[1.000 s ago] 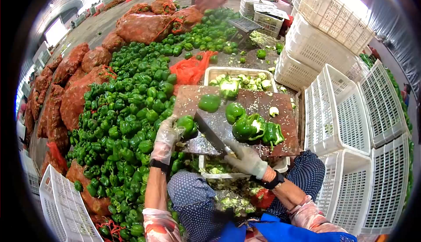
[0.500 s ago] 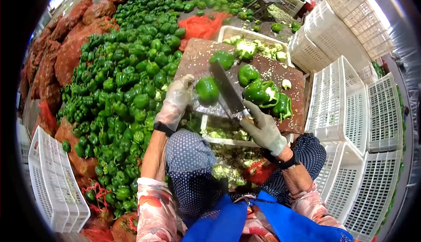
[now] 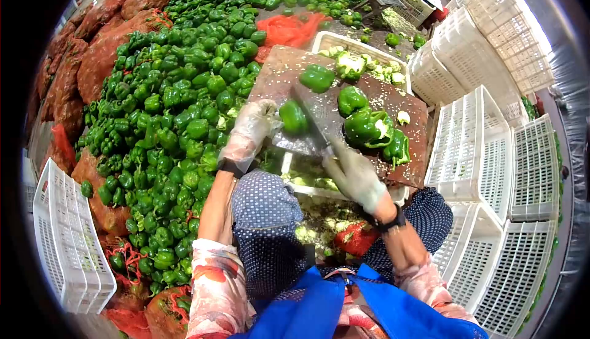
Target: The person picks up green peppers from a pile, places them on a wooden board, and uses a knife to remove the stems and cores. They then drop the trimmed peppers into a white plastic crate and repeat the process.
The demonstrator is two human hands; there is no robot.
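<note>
My gloved right hand (image 3: 355,176) is wrapped round the handle of a knife (image 3: 309,116), whose blade points up and left over the brown cutting board (image 3: 393,96). Against the blade's left side is a green pepper (image 3: 294,116). Just left of that pepper, my gloved left hand (image 3: 255,124) has its fingers curled, and what they hold, if anything, is hidden. Another pepper (image 3: 317,78) lies above the blade. To the right of the knife sit a whole pepper (image 3: 352,101), a cut pepper (image 3: 367,128) and a pepper piece (image 3: 397,148), with small pale seeds scattered around.
A large heap of green peppers (image 3: 178,105) fills the left, with red net sacks (image 3: 101,69) behind. White crates stand at right (image 3: 470,148) and lower left (image 3: 70,241). A white tray (image 3: 369,49) of pale cores lies beyond the board; another tray (image 3: 319,191) is below it.
The knife blade has moved slightly left and down, closer along the pepper by my left hand. My right hand has shifted a little left. The whole view has tilted slightly.
</note>
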